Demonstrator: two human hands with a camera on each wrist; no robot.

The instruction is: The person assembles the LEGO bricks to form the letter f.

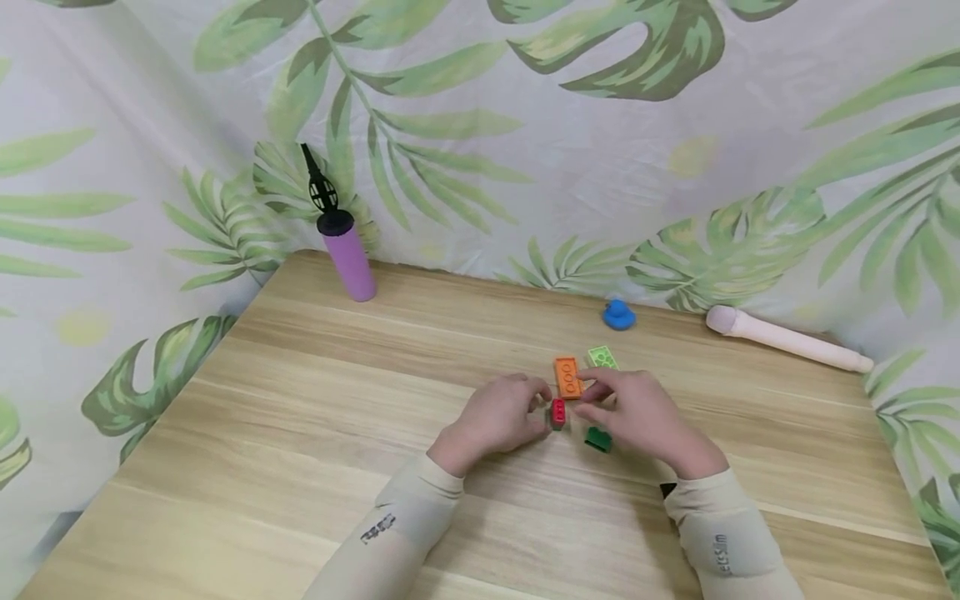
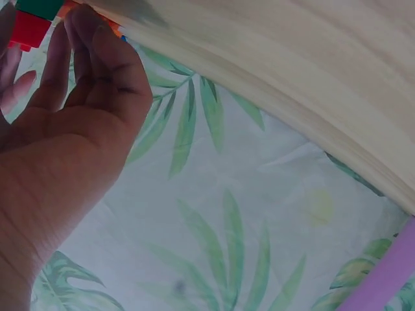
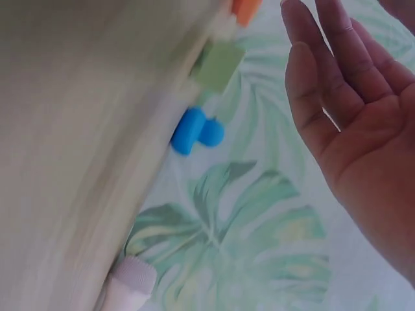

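Observation:
A small red brick [image 1: 558,410] sits on top of a green brick [image 2: 40,6], standing on the table between the two hands. My left hand [image 1: 504,414] curves beside this stack from the left, fingers bent loosely with a gap to the bricks in the left wrist view. To the right, my right hand [image 1: 636,414] hovers with its fingers relaxed and spread, holding nothing. Its fingertips overlap the edge of an orange brick [image 1: 567,379] in the head view. A dark green brick [image 1: 598,439] lies below the right thumb.
Behind the right hand lies a light green brick [image 1: 602,357]. Farther back are a blue toy duck [image 1: 618,315] and a pale microphone-shaped stick [image 1: 787,340]. A purple pump [image 1: 350,258] stands at the back left. A black object [image 1: 667,490] shows by the right sleeve.

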